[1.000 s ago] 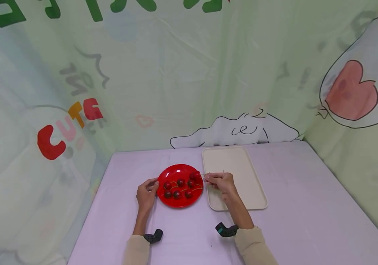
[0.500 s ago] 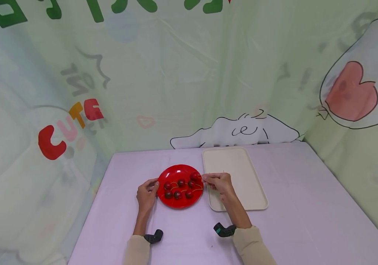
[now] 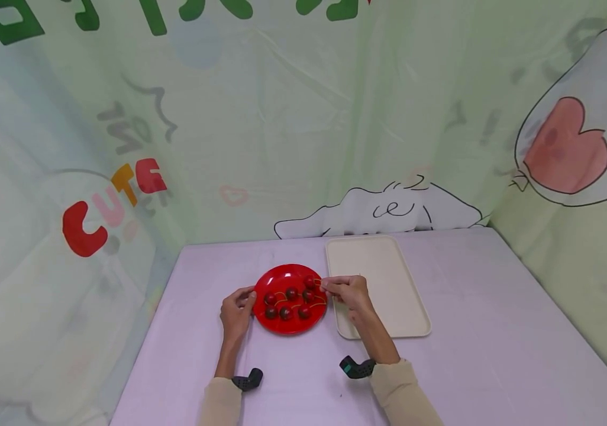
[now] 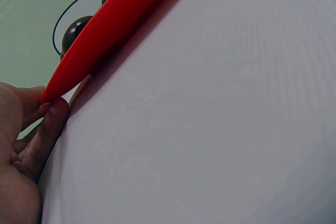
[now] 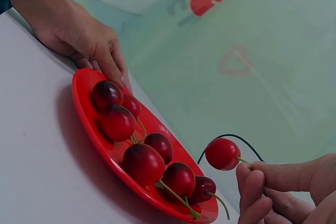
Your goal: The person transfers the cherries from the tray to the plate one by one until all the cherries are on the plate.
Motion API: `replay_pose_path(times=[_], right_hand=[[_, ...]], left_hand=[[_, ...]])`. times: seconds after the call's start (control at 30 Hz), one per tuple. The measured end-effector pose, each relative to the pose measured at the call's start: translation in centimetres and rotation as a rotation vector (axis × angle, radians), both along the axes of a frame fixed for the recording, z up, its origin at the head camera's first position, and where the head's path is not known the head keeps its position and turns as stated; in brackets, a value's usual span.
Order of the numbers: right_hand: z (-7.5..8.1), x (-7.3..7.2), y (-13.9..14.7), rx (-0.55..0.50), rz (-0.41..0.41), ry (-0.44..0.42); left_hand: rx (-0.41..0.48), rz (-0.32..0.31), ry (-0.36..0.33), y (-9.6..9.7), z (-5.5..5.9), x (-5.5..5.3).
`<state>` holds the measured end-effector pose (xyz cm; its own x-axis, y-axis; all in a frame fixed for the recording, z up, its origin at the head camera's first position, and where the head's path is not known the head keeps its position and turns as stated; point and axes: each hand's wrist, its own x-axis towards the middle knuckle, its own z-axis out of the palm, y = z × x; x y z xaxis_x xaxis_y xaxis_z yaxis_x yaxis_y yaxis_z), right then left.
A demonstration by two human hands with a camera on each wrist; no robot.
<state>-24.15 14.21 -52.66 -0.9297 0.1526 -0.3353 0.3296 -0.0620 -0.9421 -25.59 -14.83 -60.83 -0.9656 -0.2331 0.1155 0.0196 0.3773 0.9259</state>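
A red plate [image 3: 280, 275] carries several dark red cherries [image 3: 285, 313] with greenish stems. My left hand [image 3: 236, 310] grips the plate's left rim; in the left wrist view its thumb and fingers [image 4: 51, 116] pinch that edge, which stands a little above the tablecloth. At the opposite rim, my right hand [image 3: 350, 291] pinches one cherry [image 5: 222, 154] by its thin stem [image 5: 244, 160]. That cherry hangs over the right part of the plate, apart from the others in the right wrist view.
A cream rectangular tray [image 3: 388, 290] lies right of the plate, partly under my right hand and forearm. Pale lilac cloth [image 3: 474, 331] covers the table. A printed green curtain [image 3: 303, 118] closes off the back and sides.
My right hand has shifted slightly left, carrying the pinched cherry a little further over the plate. My left hand stays at the plate's rim.
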Motion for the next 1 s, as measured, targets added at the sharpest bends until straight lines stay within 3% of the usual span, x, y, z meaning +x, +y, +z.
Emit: replay_pose_path(times=[0.37, 0.63, 1.0], right_hand=[[-0.1, -0.5, -0.4, 0.034, -0.022, -0.013], [0.5, 0.0, -1.0, 0.036, -0.034, 0.046], [-0.1, -0.3, -2.0, 0.041, -0.048, 0.081]], left_hand=[[0.007, -0.009, 0.013, 0.1, -0.1, 0.1], [-0.001, -0.006, 0.014, -0.1, 0.0, -0.1], [0.006, -0.001, -0.001, 0.1, 0.0, 0.0]])
